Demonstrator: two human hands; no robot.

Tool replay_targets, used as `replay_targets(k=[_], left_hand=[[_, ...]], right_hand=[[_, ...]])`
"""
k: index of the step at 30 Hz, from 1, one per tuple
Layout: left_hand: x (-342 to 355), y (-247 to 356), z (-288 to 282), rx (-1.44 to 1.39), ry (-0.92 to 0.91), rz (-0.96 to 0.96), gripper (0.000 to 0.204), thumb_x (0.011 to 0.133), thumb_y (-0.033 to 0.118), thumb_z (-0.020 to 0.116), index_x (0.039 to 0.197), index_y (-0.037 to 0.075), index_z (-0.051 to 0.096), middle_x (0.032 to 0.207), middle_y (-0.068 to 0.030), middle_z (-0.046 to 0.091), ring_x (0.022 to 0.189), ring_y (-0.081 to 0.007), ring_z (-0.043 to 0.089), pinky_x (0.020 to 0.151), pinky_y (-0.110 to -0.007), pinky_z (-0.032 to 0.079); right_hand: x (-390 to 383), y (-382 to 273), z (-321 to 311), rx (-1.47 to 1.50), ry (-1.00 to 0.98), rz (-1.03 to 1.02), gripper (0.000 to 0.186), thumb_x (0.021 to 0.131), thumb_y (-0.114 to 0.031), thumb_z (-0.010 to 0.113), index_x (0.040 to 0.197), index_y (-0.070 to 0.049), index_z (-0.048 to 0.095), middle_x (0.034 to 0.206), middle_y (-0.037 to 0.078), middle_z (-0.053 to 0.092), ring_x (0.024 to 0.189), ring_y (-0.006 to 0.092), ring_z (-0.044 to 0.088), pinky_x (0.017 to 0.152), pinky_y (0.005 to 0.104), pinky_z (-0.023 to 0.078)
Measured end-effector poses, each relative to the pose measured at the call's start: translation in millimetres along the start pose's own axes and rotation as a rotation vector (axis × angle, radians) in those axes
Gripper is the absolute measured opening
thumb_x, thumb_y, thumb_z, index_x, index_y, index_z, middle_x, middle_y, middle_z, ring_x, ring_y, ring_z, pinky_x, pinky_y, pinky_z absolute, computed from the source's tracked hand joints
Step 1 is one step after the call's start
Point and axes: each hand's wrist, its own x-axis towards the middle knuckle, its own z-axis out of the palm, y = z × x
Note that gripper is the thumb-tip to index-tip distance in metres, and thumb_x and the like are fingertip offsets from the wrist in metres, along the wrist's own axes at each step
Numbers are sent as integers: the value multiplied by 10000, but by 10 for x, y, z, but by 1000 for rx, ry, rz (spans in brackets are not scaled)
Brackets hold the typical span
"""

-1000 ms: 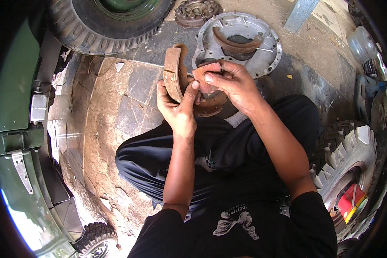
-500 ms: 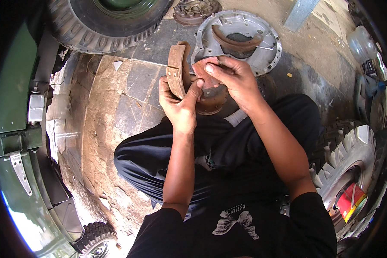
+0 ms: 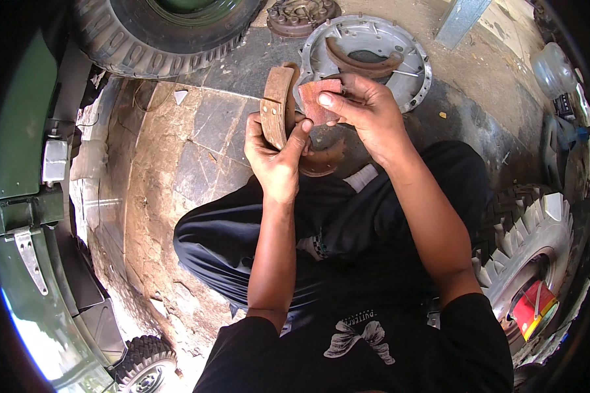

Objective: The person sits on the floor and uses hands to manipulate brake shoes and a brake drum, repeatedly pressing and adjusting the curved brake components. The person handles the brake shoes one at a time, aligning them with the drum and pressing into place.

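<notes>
My left hand (image 3: 276, 157) is wrapped round the lower end of a curved brake shoe (image 3: 278, 105), held upright with its worn brown lining and rivet holes facing left. Just right of it, my right hand (image 3: 370, 114) pinches a reddish piece of sandpaper (image 3: 318, 101) between thumb and fingers. The sandpaper's lower edge comes close to my left thumb; whether they touch I cannot tell. Below my hands, another rusty brake shoe (image 3: 324, 160) lies on the floor, partly hidden. A third curved shoe (image 3: 364, 64) rests on a round grey metal housing (image 3: 410, 85) beyond my right hand.
A large tyre (image 3: 170, 49) lies at the far left, beside a rusty round plate (image 3: 301, 16). Green vehicle bodywork (image 3: 19, 150) lines the left. At right are a wheel (image 3: 531, 242) with a red-and-yellow can (image 3: 534, 308), and a clear plastic bottle (image 3: 554, 69). A metal post (image 3: 462, 23) stands far right.
My right hand has shifted slightly up and right with the sandpaper, whose face now shows more. The brake shoe in my left hand has moved slightly right.
</notes>
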Motion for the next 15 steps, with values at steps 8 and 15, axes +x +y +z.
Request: replay_targets(k=[8,15], left_hand=[[20,9,20,-22,82,-12,374,828,-113,774,998,42,479,809,-106,668,600,-117,591,526,-264,493],[25,17,-12,-7,84,-23,356,839,-109,763,989,46,479,821,-105,673,605,-116,594,530,-267,497]], right_hand=[[41,73,-22,-77,34,7,255,895,-82,795,1102,32,701,962,92,756,827,115,705,671,252,569],[54,17,5,-71,-27,-7,285,877,-41,790,1132,44,695,1042,104,746,876,140,719,710,274,602]])
